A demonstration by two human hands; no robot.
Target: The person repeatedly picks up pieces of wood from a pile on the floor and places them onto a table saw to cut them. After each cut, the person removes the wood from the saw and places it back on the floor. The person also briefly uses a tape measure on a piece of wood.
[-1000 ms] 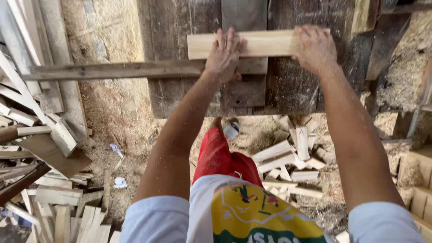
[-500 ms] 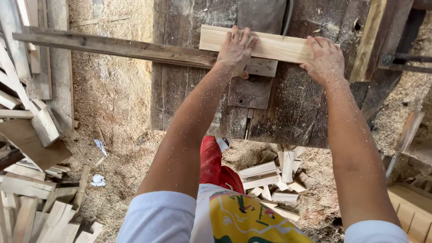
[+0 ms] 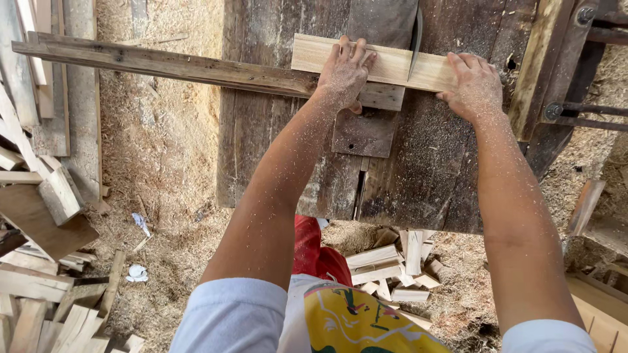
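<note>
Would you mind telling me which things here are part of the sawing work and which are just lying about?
In use:
- pale board, pressed flat by the left hand and right hand
- saw blade cutting into it
- dark wooden saw table
- long guide rail

Lying about:
- offcuts under the table
- stacked wood scraps
- sawdust

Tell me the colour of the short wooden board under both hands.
Pale, light tan short flat wooden board, far lighter than the dark weathered wooden table; seen in the head view.
</note>
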